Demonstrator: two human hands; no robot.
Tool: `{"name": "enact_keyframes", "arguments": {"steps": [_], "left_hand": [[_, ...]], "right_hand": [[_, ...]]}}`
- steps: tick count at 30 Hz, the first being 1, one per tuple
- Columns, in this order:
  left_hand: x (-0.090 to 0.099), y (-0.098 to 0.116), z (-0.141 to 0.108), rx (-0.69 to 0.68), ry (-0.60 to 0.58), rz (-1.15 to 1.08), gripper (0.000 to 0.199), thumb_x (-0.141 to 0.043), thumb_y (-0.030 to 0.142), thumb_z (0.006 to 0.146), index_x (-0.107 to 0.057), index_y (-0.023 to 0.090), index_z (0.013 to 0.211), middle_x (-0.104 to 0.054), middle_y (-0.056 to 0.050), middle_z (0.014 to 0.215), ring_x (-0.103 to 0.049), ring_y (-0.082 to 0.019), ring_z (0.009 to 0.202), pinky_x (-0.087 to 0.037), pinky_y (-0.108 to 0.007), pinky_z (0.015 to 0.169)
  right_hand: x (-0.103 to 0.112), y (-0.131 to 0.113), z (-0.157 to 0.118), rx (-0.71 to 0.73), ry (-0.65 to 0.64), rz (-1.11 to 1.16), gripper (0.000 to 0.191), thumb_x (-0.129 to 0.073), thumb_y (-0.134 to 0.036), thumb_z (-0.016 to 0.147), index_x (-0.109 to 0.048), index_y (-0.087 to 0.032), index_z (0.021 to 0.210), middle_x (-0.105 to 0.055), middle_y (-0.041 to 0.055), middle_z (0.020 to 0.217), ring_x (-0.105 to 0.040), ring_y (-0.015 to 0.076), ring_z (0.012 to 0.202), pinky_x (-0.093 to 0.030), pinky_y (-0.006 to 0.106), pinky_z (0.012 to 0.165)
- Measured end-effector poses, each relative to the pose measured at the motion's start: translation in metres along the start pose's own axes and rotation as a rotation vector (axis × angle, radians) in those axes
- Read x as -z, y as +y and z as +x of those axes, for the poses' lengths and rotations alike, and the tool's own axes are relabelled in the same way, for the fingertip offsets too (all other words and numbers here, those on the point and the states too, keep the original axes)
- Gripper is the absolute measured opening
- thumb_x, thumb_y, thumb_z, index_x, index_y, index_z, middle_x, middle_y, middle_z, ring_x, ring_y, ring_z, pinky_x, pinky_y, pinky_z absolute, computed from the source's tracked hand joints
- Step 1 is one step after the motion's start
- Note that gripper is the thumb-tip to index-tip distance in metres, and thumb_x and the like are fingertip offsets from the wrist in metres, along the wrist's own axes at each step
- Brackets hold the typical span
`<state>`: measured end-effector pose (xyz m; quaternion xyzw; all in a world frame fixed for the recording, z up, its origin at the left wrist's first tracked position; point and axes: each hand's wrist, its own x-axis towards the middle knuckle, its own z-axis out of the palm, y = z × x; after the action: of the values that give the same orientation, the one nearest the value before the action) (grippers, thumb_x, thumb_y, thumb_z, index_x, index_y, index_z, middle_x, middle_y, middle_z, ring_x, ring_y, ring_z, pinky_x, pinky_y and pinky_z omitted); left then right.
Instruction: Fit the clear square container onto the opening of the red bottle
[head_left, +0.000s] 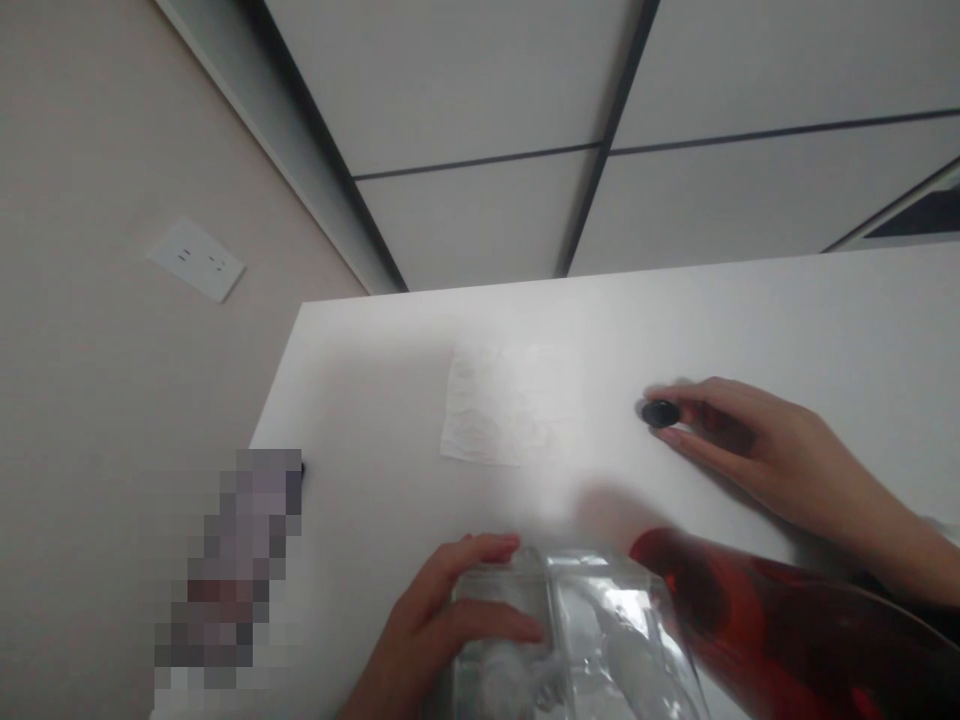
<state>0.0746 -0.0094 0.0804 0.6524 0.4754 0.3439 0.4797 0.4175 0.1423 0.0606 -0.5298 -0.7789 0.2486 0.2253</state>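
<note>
My left hand (442, 620) wraps around the edge of a clear plastic package (592, 640) at the bottom of the view, with something white and fluffy inside it. Out on the white table (675, 300), my right hand (757, 440) pinches a small round black object (660, 413) between thumb and fingers. A sheet of crumpled white tissue paper (502, 405) lies flat to the left of that hand, touching neither hand. The right hand's fingers hide part of the black object.
A glossy red object (757, 630) fills the lower right corner, cut off by the frame. The table's left edge runs beside a beige wall with a white wall outlet (196, 258). A pixelated patch (229, 570) covers part of the lower left.
</note>
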Motion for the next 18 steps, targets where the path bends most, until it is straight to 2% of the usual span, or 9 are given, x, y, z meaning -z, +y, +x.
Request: {"name": "enact_keyframes", "arguments": {"steps": [2, 5, 7, 9, 10, 13, 15, 16, 18], "left_hand": [[-0.003, -0.005, -0.001, 0.006, 0.038, -0.061, 0.041, -0.090, 0.049, 0.079, -0.070, 0.030, 0.109, -0.070, -0.011, 0.136, -0.071, -0.033, 0.120, -0.059, -0.047, 0.101], [-0.008, -0.014, -0.004, -0.043, 0.129, -0.211, 0.054, -0.092, 0.053, 0.077, -0.064, 0.031, 0.118, -0.071, -0.011, 0.134, -0.072, -0.032, 0.118, -0.063, -0.044, 0.094], [-0.008, -0.014, -0.004, -0.088, 0.084, -0.171, 0.064, -0.090, 0.052, 0.080, -0.061, 0.035, 0.133, -0.065, -0.012, 0.146, -0.071, -0.032, 0.123, -0.060, -0.044, 0.100], [-0.006, -0.011, -0.004, -0.088, 0.007, -0.054, 0.059, -0.087, 0.045, 0.086, -0.062, 0.038, 0.138, -0.053, -0.011, 0.161, -0.066, -0.032, 0.131, -0.056, -0.045, 0.108], [-0.006, -0.009, -0.004, -0.066, -0.013, -0.024, 0.052, -0.087, 0.041, 0.087, -0.065, 0.038, 0.134, -0.051, -0.010, 0.163, -0.065, -0.032, 0.133, -0.054, -0.045, 0.111], [-0.008, -0.011, -0.005, -0.048, 0.045, -0.146, 0.047, -0.090, 0.039, 0.083, -0.065, 0.034, 0.122, -0.060, -0.010, 0.153, -0.068, -0.032, 0.128, -0.059, -0.043, 0.104], [-0.010, -0.018, -0.008, -0.129, 0.122, -0.306, 0.051, -0.089, 0.045, 0.084, -0.060, 0.035, 0.125, -0.065, -0.010, 0.145, -0.072, -0.030, 0.120, -0.063, -0.038, 0.090], [-0.011, -0.022, -0.010, -0.127, 0.128, -0.331, 0.054, -0.088, 0.047, 0.084, -0.059, 0.035, 0.128, -0.065, -0.010, 0.145, -0.071, -0.030, 0.123, -0.063, -0.037, 0.091], [-0.010, -0.027, -0.013, -0.053, 0.046, -0.238, 0.052, -0.091, 0.045, 0.082, -0.063, 0.035, 0.125, -0.061, -0.009, 0.152, -0.065, -0.031, 0.132, -0.059, -0.041, 0.102]], "right_hand": [[0.000, -0.001, 0.000, -0.009, -0.006, 0.019, 0.030, -0.061, -0.060, 0.097, -0.069, -0.039, 0.117, -0.072, 0.0051, 0.092, -0.065, 0.0276, 0.073, -0.052, 0.045, 0.068], [0.000, -0.002, 0.000, -0.028, -0.010, 0.032, 0.027, -0.062, -0.060, 0.096, -0.068, -0.042, 0.115, -0.073, 0.0053, 0.095, -0.065, 0.0300, 0.075, -0.051, 0.047, 0.069], [0.000, -0.002, 0.000, -0.048, -0.014, 0.033, 0.028, -0.062, -0.060, 0.094, -0.068, -0.042, 0.115, -0.073, 0.0055, 0.095, -0.066, 0.0312, 0.077, -0.051, 0.048, 0.070], [0.000, -0.002, -0.001, -0.056, -0.017, 0.033, 0.029, -0.063, -0.061, 0.094, -0.068, -0.042, 0.115, -0.074, 0.0057, 0.097, -0.066, 0.0316, 0.079, -0.051, 0.048, 0.070], [0.001, -0.002, -0.001, -0.053, -0.015, 0.032, 0.030, -0.063, -0.060, 0.094, -0.068, -0.041, 0.116, -0.074, 0.0058, 0.099, -0.066, 0.0313, 0.079, -0.051, 0.048, 0.071], [0.000, 0.001, -0.002, -0.028, -0.007, 0.022, 0.030, -0.063, -0.057, 0.095, -0.069, -0.038, 0.117, -0.075, 0.0059, 0.102, -0.068, 0.0306, 0.081, -0.053, 0.048, 0.072], [0.000, 0.003, -0.002, -0.018, -0.016, 0.016, 0.028, -0.062, -0.055, 0.097, -0.068, -0.038, 0.118, -0.075, 0.0060, 0.104, -0.068, 0.0305, 0.084, -0.053, 0.048, 0.074], [0.000, 0.004, -0.003, -0.015, -0.018, 0.015, 0.027, -0.062, -0.054, 0.097, -0.068, -0.039, 0.119, -0.075, 0.0058, 0.105, -0.068, 0.0306, 0.085, -0.053, 0.049, 0.075], [-0.001, 0.005, -0.003, -0.019, -0.022, 0.019, 0.027, -0.062, -0.054, 0.097, -0.067, -0.041, 0.120, -0.074, 0.0051, 0.108, -0.068, 0.0310, 0.086, -0.054, 0.050, 0.076]]}}
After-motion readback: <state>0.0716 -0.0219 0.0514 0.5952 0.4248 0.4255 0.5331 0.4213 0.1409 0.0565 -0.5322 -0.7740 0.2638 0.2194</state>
